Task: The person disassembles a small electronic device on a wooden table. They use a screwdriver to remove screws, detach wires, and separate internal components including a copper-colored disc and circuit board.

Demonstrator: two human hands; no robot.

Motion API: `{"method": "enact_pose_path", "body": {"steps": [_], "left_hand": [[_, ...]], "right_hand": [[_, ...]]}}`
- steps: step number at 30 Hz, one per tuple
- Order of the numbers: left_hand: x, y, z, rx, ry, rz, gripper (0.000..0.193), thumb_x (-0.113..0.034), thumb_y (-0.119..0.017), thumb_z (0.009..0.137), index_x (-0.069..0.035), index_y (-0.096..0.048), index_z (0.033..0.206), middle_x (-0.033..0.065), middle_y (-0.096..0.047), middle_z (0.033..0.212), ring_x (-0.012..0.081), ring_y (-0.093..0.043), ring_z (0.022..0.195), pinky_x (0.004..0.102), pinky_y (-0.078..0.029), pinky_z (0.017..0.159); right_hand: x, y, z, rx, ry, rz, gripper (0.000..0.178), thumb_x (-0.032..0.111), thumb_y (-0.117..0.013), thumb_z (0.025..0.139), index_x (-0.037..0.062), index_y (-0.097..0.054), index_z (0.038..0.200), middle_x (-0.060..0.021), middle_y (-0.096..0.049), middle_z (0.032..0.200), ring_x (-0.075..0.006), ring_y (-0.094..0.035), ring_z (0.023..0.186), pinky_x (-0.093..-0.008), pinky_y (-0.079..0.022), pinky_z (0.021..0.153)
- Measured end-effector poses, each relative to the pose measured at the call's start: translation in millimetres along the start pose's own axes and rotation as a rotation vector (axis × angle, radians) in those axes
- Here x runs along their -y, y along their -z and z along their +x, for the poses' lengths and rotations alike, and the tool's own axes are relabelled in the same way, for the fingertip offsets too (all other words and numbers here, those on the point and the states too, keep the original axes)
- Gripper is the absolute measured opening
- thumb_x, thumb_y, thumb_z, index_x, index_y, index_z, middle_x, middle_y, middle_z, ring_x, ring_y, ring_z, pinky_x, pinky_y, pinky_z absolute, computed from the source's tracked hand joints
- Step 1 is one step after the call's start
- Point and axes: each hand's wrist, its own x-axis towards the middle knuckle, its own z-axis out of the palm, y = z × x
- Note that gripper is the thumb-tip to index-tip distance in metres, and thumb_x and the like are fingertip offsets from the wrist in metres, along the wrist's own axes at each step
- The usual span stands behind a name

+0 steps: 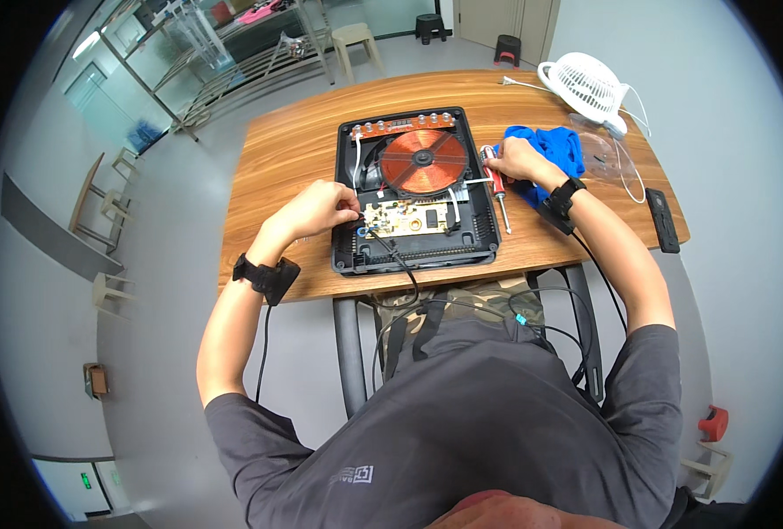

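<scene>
— Where do we stand? The opened induction cooker sits at the centre of the frame on the wooden table, copper coil bare.

— Our left hand rests at its left edge, fingers pinched narrow near the black cord by the circuit board; whether they actually clamp it, we cannot tell.

— And the right hand?

— Curled over the red-handled screwdriver, right of the casing, beside the blue cloth.

— Then we'd best steady the housing with the left and lift the driver cleanly, keeping its tip off the coil.
</scene>
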Motion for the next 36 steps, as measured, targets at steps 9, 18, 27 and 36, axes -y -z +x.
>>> {"method": "enact_pose_path", "body": {"steps": [9,18,27,36], "left_hand": [[4.1,-9.3,-1.5,-0.004,0.021,0.043,0.018,-0.015,-0.075,0.086,-0.002,-0.076,0.098,0.0168,-0.074,0.096,0.0321,-0.072,0.089,0.0399,-0.056,0.081],[5.4,3.4,4.9,-0.1,-0.003,0.028,0.019,-0.022,-0.072,0.091,-0.006,-0.077,0.099,0.0178,-0.075,0.09,0.0344,-0.073,0.087,0.0426,-0.057,0.08],[-28.4,58.3,0.5,-0.415,-0.048,-0.039,0.024,-0.019,-0.068,0.096,0.0,-0.072,0.11,0.0104,-0.073,0.091,0.0172,-0.064,0.075,0.0339,-0.054,0.073],[-50.4,91.4,-9.3,-0.571,-0.067,-0.121,0.029,-0.017,-0.068,0.099,0.002,-0.067,0.121,0.0093,-0.074,0.098,0.0124,-0.07,0.08,0.0284,-0.056,0.073]], "right_hand": [[-4.3,-14.2,21.7,0.016,0.003,-0.034,0.039,0.032,-0.074,0.083,-0.0047,-0.07,0.069,-0.0144,-0.069,0.061,-0.022,-0.069,0.055,-0.0353,-0.055,0.054],[19.9,90.3,-10.0,-0.168,0.011,0.195,0.03,0.032,-0.072,0.086,0.0027,-0.074,0.092,-0.0068,-0.073,0.075,-0.0122,-0.066,0.059,-0.0289,-0.054,0.055],[169.7,95.7,-22.6,-0.489,0.693,0.123,0.05,0.043,-0.075,0.088,0.0029,-0.063,0.114,-0.0171,-0.074,0.097,-0.0298,-0.075,0.09,-0.0402,-0.059,0.081],[238.2,21.1,-28.3,-0.201,0.929,0.351,0.038,0.022,-0.074,0.086,-0.0046,-0.059,0.109,-0.0235,-0.071,0.09,-0.0387,-0.072,0.085,-0.0436,-0.057,0.077]]}}
